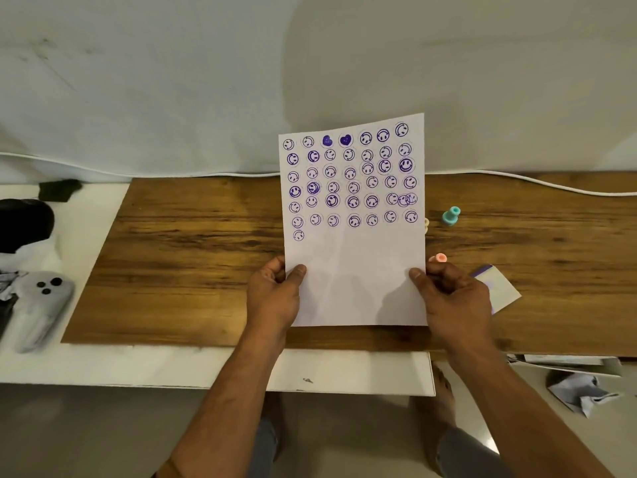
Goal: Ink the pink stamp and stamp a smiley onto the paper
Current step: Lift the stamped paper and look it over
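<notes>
The paper (355,219) bears only stamped smileys and hearts, no readable text.

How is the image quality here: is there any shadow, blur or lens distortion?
Head view: soft, even light. The hands show as grey shadows through the lower paper. The wide lens bends the cable along the wall and the table edges. The stamped smileys are sharp at the centre, while the grey controller at the left edge looks soft.

Both forearms are bare, with no sleeves reaching the left hand (274,298) or right hand (455,301). Below, the legs wear what looks like blue-grey denim; the feet are bare.
</notes>
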The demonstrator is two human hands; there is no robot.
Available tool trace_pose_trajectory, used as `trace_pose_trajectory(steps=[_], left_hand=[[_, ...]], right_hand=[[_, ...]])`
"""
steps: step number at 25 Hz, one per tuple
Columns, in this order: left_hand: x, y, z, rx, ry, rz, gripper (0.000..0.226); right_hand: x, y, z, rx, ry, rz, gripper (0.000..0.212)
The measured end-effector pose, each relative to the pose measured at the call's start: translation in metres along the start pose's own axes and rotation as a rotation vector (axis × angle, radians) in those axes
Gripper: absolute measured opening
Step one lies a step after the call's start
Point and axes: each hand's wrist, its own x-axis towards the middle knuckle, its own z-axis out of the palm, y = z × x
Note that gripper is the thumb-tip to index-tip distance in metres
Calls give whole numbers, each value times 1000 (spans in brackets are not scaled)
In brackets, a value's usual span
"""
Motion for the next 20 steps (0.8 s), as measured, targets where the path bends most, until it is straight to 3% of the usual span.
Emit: trace_pose_trajectory(steps=[20], left_hand=[[1, -4, 5, 35, -16, 85, 22]], right_hand=[[1, 0, 2, -31, 9, -6, 13]])
